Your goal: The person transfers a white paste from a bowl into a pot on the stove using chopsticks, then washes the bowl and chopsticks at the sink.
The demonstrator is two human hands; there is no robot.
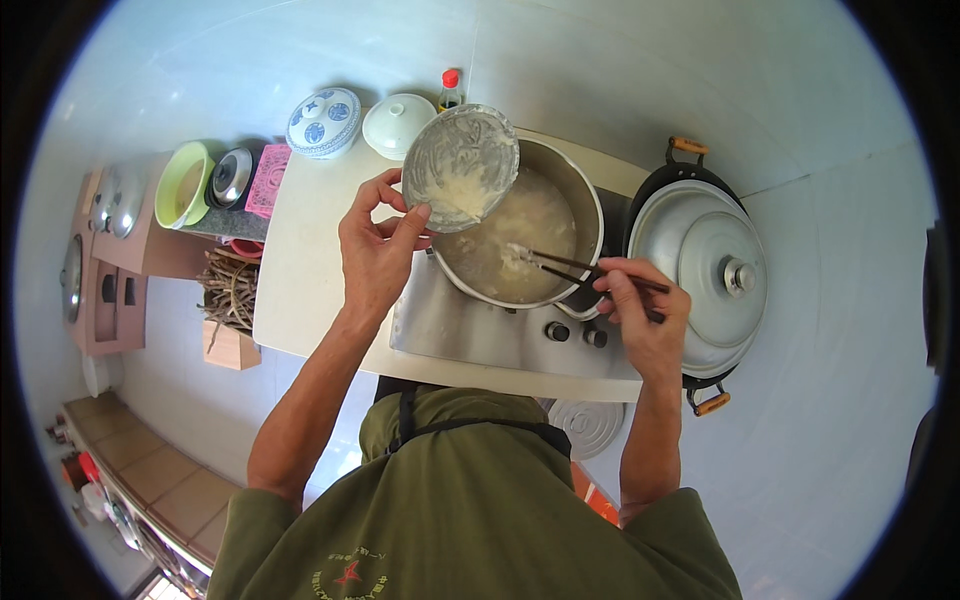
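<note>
My left hand grips the rim of a metal bowl, tilted over the left side of a large metal pot. Pale, sticky batter or dough coats the bowl's inside and gathers near its lower edge. Between the fingers of my right hand is a pair of dark chopsticks. Their tips carry some whitish paste and reach over the pot. Cloudy liquid with pale lumps fills the pot's lower part. The pot stands on a stainless steel gas stove.
Right of the stove sits a black wok under a domed metal lid. Behind the pot are a red-capped bottle, a white lidded bowl and a blue-patterned lidded bowl. Farther left are a green basin and bundled sticks.
</note>
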